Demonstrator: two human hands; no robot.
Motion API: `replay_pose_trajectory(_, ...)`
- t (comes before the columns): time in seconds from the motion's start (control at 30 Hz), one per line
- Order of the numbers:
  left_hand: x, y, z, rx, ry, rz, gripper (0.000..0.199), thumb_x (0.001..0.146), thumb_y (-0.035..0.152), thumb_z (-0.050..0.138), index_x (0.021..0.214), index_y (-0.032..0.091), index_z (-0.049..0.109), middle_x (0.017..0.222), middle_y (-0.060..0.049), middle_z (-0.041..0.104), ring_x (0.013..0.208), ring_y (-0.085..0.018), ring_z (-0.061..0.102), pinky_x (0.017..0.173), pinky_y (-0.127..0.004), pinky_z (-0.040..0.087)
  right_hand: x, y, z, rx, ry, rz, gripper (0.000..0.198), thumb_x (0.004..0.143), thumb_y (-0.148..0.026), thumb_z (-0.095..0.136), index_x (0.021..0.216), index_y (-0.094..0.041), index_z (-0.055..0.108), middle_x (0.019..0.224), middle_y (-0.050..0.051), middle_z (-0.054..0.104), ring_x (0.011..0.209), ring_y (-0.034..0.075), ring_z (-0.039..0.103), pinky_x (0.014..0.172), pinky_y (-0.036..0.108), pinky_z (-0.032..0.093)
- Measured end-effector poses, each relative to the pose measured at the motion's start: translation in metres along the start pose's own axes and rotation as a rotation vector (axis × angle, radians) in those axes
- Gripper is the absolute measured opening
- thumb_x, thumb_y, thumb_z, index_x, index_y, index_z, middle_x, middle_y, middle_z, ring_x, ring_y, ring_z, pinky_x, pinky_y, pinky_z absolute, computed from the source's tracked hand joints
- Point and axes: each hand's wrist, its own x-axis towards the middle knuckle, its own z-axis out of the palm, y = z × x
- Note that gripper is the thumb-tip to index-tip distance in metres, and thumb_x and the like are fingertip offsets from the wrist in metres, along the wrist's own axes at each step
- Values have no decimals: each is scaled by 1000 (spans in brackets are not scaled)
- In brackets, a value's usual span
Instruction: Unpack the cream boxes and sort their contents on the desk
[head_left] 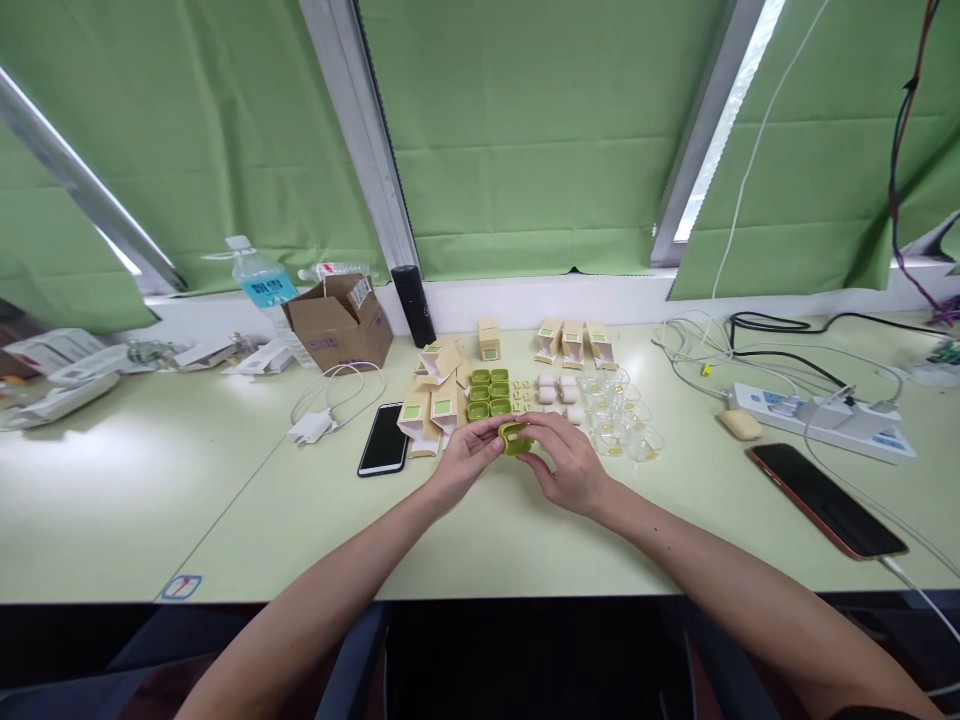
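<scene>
Between my two hands, above the table, a small green square cup (pixel 514 441) is tilted so that its hollow faces me. My left hand (pixel 466 462) grips it by the left side, thumb at the near rim. On the other side my right hand (pixel 568 462) has its fingers closed at the cup's right edge; whether a small part is pinched there cannot be made out. Just beyond stand several like green cups (pixel 479 394) in rows. To their right lie tiny yellowish pieces (pixel 517 385), pale pink rounded blocks (pixel 568 388) and clear plastic shells (pixel 616 412).
Small open cartons (pixel 421 415) and a phone (pixel 383 438) lie left of the cups. More cartons (pixel 573 342) are at the back. A power strip (pixel 825 422), cables and another phone (pixel 829 500) occupy the right. A brown box (pixel 337 325) and black cylinder (pixel 413 305) stand behind.
</scene>
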Motion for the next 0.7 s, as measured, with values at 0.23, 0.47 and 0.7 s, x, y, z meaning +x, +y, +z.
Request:
replay_pose_trajectory(0.23, 0, 3, 4, -73, -11, -65, 49, 79, 38, 86, 122, 18, 73, 131, -16, 70, 124, -29, 64, 101, -38, 52, 4, -6, -4, 19, -24, 5, 28, 92, -19, 63, 120, -18, 65, 118, 15, 68, 107, 28, 64, 86, 46, 58)
replay_pose_trajectory(0.47, -1, 3, 7, -18, -17, -58, 51, 74, 31, 90, 121, 18, 73, 130, -14, 70, 125, -29, 64, 102, -39, 54, 2, -6, -1, -32, 34, -6, 21, 89, -8, 62, 99, -22, 72, 111, 10, 70, 104, 26, 59, 82, 44, 58)
replay_pose_trajectory(0.7, -2, 8, 7, 63, -57, -74, 53, 73, 36, 90, 120, 17, 74, 125, -14, 71, 117, -30, 66, 93, -40, 58, 2, -6, 1, -12, 32, 7, 20, 89, -7, 59, 94, -23, 70, 107, 10, 67, 109, 27, 56, 87, 46, 57)
